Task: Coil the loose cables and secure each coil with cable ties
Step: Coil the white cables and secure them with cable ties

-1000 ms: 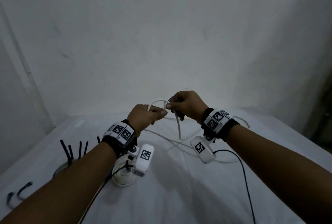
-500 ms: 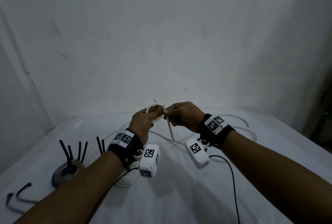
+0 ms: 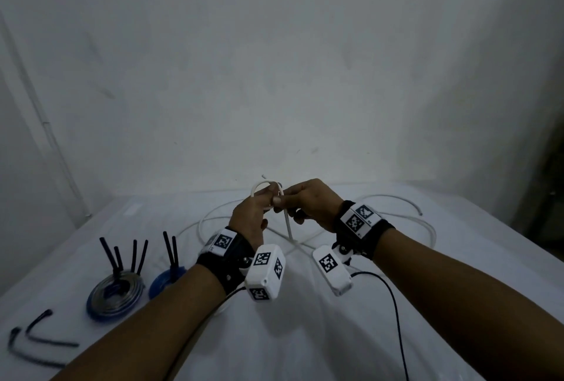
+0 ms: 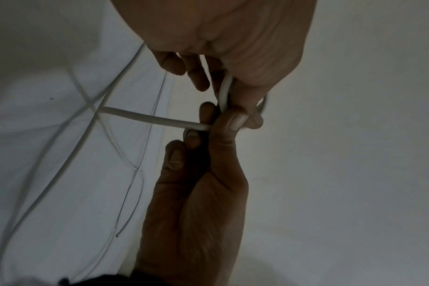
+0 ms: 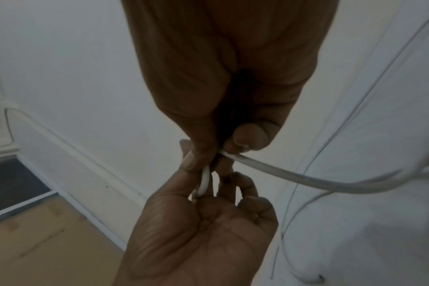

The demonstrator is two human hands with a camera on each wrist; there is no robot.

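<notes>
A loose white cable (image 3: 288, 228) runs up from the white-clothed table (image 3: 305, 335) to both hands, which hold it above the table's middle. My left hand (image 3: 270, 197) pinches a small loop of it (image 3: 258, 188), and a short end sticks up above the loop. My right hand (image 3: 279, 201) touches the left and pinches the cable just beside the loop. In the left wrist view the right hand (image 4: 213, 125) grips the cable (image 4: 154, 119) below the left hand (image 4: 233, 92). The right wrist view shows the right hand (image 5: 220, 152) pinching the cable (image 5: 282, 172) above the left hand (image 5: 203, 185).
The rest of the white cable (image 3: 396, 197) sprawls in wide curves over the far table. A tied blue coil (image 3: 114, 292) and a second blue coil (image 3: 166, 281) with upright black ties stand at left. Loose black cable ties (image 3: 36, 338) lie near the front left corner. A black camera wire (image 3: 396, 319) trails at right.
The hands have drawn together and the loop held in the left hand has shrunk. The view has shifted, so the blue coils show more fully.
</notes>
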